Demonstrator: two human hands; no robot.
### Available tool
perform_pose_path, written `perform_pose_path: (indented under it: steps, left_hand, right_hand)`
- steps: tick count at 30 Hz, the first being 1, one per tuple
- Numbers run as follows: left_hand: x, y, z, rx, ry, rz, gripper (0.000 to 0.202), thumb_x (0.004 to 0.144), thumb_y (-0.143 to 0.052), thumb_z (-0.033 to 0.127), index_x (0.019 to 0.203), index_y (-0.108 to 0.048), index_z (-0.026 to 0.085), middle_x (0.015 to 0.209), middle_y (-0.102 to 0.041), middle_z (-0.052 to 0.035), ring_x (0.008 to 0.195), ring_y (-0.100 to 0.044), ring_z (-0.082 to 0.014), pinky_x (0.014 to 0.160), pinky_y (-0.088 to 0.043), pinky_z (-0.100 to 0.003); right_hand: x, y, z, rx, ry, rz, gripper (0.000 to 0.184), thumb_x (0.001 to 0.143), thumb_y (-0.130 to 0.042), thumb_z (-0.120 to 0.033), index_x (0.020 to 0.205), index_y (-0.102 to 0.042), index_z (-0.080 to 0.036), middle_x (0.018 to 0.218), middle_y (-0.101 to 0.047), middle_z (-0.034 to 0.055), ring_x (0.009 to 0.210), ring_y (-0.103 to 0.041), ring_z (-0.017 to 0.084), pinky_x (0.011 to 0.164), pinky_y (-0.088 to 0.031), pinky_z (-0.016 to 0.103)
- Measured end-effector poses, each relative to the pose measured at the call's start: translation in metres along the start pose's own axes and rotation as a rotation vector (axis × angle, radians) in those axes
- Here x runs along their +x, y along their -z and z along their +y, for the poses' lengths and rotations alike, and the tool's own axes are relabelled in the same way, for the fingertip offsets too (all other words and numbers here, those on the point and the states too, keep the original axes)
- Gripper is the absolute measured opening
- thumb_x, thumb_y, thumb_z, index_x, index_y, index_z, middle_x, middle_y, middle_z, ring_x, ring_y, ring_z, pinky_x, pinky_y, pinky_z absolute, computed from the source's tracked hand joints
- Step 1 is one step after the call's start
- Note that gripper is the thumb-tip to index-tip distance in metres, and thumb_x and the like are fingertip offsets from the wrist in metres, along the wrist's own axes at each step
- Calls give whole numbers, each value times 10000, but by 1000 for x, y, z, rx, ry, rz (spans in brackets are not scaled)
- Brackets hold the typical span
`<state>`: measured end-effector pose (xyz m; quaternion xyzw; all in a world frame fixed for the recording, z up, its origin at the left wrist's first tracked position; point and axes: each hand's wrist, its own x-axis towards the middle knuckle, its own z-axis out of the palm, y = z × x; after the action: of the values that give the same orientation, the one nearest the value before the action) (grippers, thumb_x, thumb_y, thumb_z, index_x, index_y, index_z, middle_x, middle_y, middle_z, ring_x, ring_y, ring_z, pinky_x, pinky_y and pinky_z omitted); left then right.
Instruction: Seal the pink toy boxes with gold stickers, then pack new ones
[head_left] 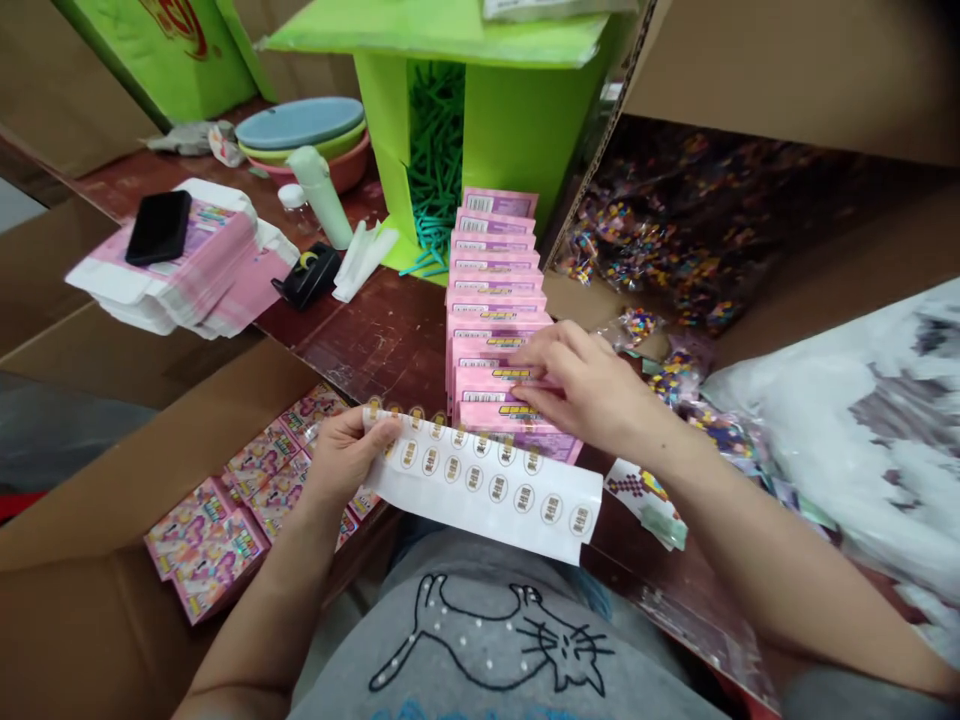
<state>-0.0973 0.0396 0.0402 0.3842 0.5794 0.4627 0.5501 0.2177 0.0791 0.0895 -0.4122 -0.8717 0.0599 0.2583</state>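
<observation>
My left hand pinches one end of a white sticker sheet, which carries rows of oval gold-and-black labels. The sheet slants down to the right in front of my body. A long row of pink boxes runs away from me, each overlapping the one behind. Over the near boxes reaches my right hand, its thumb and fingers bent and nearly together at a box top. Whether a sticker is between those fingertips is too small to make out.
An open carton at left holds patterned boxes. Flattened boxes with a phone, a tape dispenser, a green bottle and basins stand at back left. A green box holds teal sticks; bagged colourful pieces fill the right carton.
</observation>
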Motion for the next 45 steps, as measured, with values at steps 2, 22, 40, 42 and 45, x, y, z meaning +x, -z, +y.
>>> perform_pose_path:
  steps: [2,22,40,42,45]
  left_hand:
    - [7,-3,4,-13,-4,-8,285,540,-940,374,641,-767,171,614,-733,-31,494,-624,-140,480,-506,-218]
    - [29,-6,23,84,-104,70,339,604,-926,450,665,-754,165,647,-728,-35,536,-611,-147,502,-506,-231]
    - [65,-22,30,50,-114,-32,313,680,-905,450,730,-783,166,696,-755,-47,568,-631,-158,518,-505,-230]
    - [68,-21,28,31,-104,-32,321,689,-912,458,740,-788,165,698,-760,-49,562,-632,-157,518,-509,-229]
    - [69,-20,27,19,-91,-38,332,680,-925,464,744,-792,167,692,-759,-48,555,-628,-158,512,-508,-230]
  right_hand:
    - [-3,-1,2,-95,10,8,137,1081,-660,-337,1098,-774,-262,1078,-713,70,985,-656,233,875,-408,399]
    - [29,7,25,262,-106,-55,120,1026,-703,-354,1000,-773,-259,1047,-779,55,977,-715,235,887,-505,407]
    - [47,36,18,566,-192,-95,198,1003,-766,-411,907,-750,-239,937,-753,42,840,-684,185,750,-550,345]
    - [54,29,24,488,-211,-52,188,994,-767,-408,910,-744,-241,977,-755,54,866,-683,200,768,-541,361]
    - [63,12,37,306,-210,-68,160,990,-749,-362,895,-722,-236,983,-747,55,906,-696,226,809,-516,387]
